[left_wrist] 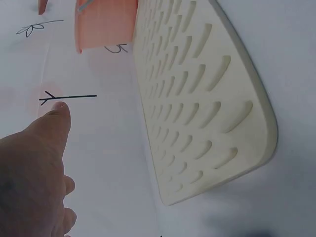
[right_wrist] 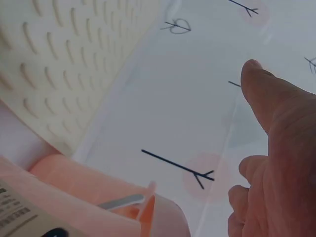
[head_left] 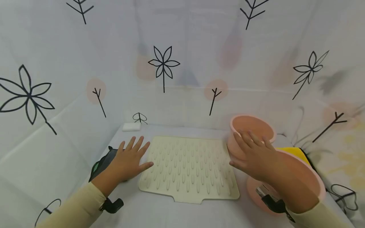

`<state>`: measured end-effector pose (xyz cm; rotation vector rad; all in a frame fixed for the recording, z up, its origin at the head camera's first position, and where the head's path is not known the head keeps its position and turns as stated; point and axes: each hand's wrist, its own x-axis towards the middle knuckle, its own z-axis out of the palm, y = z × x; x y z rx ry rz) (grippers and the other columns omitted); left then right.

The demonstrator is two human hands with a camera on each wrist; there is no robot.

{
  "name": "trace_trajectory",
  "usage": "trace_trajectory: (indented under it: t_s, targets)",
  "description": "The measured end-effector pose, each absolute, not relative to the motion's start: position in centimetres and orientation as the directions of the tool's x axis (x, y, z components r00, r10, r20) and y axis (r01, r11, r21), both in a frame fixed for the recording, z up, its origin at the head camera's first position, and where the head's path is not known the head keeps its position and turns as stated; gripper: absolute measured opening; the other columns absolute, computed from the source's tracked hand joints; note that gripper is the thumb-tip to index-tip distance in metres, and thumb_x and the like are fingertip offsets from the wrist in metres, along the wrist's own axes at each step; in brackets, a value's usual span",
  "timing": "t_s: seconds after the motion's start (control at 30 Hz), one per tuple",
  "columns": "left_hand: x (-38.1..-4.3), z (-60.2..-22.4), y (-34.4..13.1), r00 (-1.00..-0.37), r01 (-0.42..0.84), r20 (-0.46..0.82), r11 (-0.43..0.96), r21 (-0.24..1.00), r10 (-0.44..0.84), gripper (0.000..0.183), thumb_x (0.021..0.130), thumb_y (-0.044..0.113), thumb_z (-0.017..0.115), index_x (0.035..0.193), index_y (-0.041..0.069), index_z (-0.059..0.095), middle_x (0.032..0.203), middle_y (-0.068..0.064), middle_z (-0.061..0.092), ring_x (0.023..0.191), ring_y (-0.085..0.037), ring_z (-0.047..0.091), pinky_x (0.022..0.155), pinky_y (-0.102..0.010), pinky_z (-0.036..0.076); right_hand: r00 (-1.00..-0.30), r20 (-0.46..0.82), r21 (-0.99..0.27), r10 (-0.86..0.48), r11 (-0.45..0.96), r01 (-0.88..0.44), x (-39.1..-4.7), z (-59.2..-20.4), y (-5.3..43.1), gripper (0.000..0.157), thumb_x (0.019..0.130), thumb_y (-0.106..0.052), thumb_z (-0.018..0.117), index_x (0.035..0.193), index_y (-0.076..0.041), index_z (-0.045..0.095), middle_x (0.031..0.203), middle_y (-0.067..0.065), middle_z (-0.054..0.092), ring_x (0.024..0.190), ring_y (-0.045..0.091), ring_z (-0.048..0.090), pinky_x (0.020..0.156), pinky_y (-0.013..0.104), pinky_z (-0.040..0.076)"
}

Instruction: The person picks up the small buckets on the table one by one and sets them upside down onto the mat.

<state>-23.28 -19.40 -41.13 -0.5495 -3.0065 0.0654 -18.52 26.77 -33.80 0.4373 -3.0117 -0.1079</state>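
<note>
We'd call this a ready pose rather than real handling: the left hand [head_left: 129, 163] and right hand [head_left: 258, 158] both hover with fingers spread, gripping nothing. The cream ridged mat [head_left: 188, 167] lies on the table [head_left: 159, 215] between them, tab toward the person. In the head view, the right hand overlaps the farther pink pot [head_left: 236, 148] and nearer pink pot [head_left: 309, 177], and a dark item [head_left: 106, 160] pokes out beside the left. Our guess: the next move calls for lowering a hand and curling fingers round a mat edge or pot rim, but we can't tell which. Only the right wrist view gives us a printed label [right_wrist: 17, 217] by the pots; only the head view catches the white block [head_left: 131, 127] and yellow thing [head_left: 295, 153].
</note>
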Motion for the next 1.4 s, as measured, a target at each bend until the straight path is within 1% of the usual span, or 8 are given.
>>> trace_trajectory:
  t_s: [0.4, 0.57, 0.83, 1.0, 1.13, 1.23, 1.37, 1.4]
  targets:
    - [-21.9, -43.6, -20.3, -0.961, 0.274, 0.073, 0.953, 0.131, 0.266, 0.098, 0.092, 0.078, 0.056, 0.164, 0.014, 0.037, 0.171, -0.022, 0.025, 0.157, -0.052, 0.019, 0.12, -0.077, 0.014, -0.965, 0.09, 0.029, -0.245, 0.969, -0.244, -15.0, -33.9, 28.2, 0.118, 0.086, -0.092, 0.043, 0.17, -0.017, 0.009, 0.174, 0.022, 0.011, 0.159, 0.048, 0.011, 0.123, 0.072, 0.0]
    - [-21.1, -44.6, -20.0, -0.969, 0.248, 0.037, 0.947, 0.205, 0.246, 0.101, 0.091, 0.076, 0.06, 0.164, 0.01, 0.035, 0.17, -0.025, 0.026, 0.155, -0.055, 0.019, 0.119, -0.077, 0.016, -0.957, 0.132, 0.031, -0.257, 0.966, -0.256, -13.4, -34.8, 29.5, 0.116, 0.09, -0.086, 0.048, 0.167, -0.004, 0.02, 0.171, 0.026, 0.021, 0.156, 0.049, 0.022, 0.128, 0.063, 0.006]
    - [-20.3, -45.9, -19.5, -0.98, 0.195, 0.013, 0.937, 0.291, 0.2, 0.101, 0.089, 0.068, 0.07, 0.163, 0.008, 0.036, 0.169, -0.027, 0.026, 0.154, -0.057, 0.021, 0.119, -0.077, 0.017, -0.964, 0.144, -0.055, -0.223, 0.971, -0.233, -12.1, -36.7, 32.1, 0.119, 0.088, -0.079, 0.061, 0.166, 0.0, 0.018, 0.17, 0.028, 0.023, 0.155, 0.049, 0.023, 0.127, 0.04, -0.018]
    - [-20.2, -47.0, -18.8, -0.981, 0.164, -0.028, 0.907, 0.387, 0.19, 0.104, 0.087, 0.067, 0.073, 0.162, 0.005, 0.035, 0.169, -0.027, 0.027, 0.155, -0.056, 0.021, 0.12, -0.075, 0.019, -0.972, 0.162, -0.117, -0.169, 0.975, -0.189, -11.3, -37.4, 33.8, 0.119, 0.086, -0.071, 0.072, 0.165, 0.002, 0.021, 0.163, 0.037, 0.03, 0.148, 0.057, 0.03, 0.125, 0.067, 0.006]
    - [-20.4, -47.8, -18.2, -0.983, 0.144, -0.036, 0.883, 0.447, 0.179, 0.107, 0.084, 0.066, 0.077, 0.161, 0.003, 0.037, 0.167, -0.029, 0.029, 0.154, -0.057, 0.022, 0.119, -0.075, 0.021, -0.923, 0.326, -0.203, -0.205, 0.938, -0.281, -10.8, -37.5, 34.2, 0.1, 0.08, -0.055, 0.087, 0.159, -0.01, 0.045, 0.158, 0.019, 0.049, 0.147, 0.033, 0.041, 0.13, 0.031, 0.01]
    - [-20.7, -48.5, -17.9, -0.982, 0.134, -0.049, 0.863, 0.486, 0.18, 0.107, 0.084, 0.064, 0.078, 0.161, 0.001, 0.037, 0.167, -0.03, 0.029, 0.154, -0.058, 0.02, 0.119, -0.075, 0.022, -0.86, 0.443, -0.317, -0.253, 0.853, -0.414, -10.5, -37.1, 34.3, 0.086, 0.076, -0.034, 0.095, 0.152, -0.025, 0.055, 0.152, 0.0, 0.055, 0.14, 0.01, 0.043, 0.115, 0.005, 0.017]
    - [-21.0, -49.2, -17.7, -0.982, 0.111, -0.075, 0.851, 0.514, 0.173, 0.11, 0.081, 0.062, 0.082, 0.16, 0.0, 0.037, 0.165, -0.033, 0.031, 0.152, -0.059, 0.023, 0.121, -0.071, 0.024, -0.836, 0.476, -0.334, -0.272, 0.824, -0.458, -9.9, -37.7, 35.4, 0.095, 0.069, -0.028, 0.1, 0.152, -0.021, 0.054, 0.15, 0.003, 0.054, 0.137, 0.005, 0.042, 0.107, 0.002, 0.023]
    - [-21.0, -49.4, -17.7, -0.982, 0.105, -0.08, 0.85, 0.516, 0.169, 0.112, 0.079, 0.062, 0.083, 0.16, 0.0, 0.037, 0.164, -0.033, 0.032, 0.152, -0.059, 0.024, 0.12, -0.071, 0.024, -0.852, 0.456, -0.29, -0.257, 0.862, -0.415, -9.7, -38.0, 35.8, 0.091, 0.068, -0.035, 0.099, 0.147, -0.019, 0.056, 0.143, 0.005, 0.058, 0.129, 0.01, 0.05, 0.103, 0.009, 0.035]
